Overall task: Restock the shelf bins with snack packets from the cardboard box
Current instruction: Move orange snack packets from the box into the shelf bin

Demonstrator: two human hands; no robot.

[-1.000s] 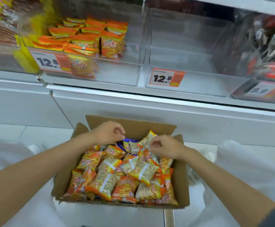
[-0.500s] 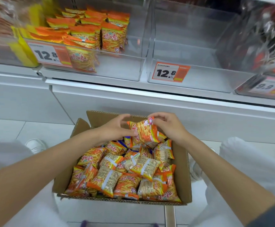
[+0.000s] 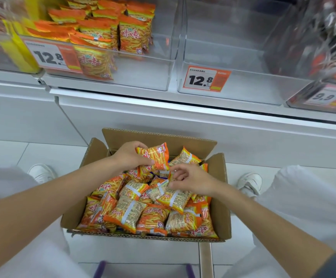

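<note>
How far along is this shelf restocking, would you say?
Early to midway, I'd judge. Done: the left clear bin holds a stack of orange snack packets. In hand: the left hand grips one packet above the cardboard box; the right hand reaches among the boxed packets, grip unclear. Left: the middle bin shows nothing inside, and the box looks nearly full.

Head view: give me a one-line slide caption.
Left hand grips an orange snack packet over the open cardboard box; right hand hovers among the packets, shelf bins above.
</note>
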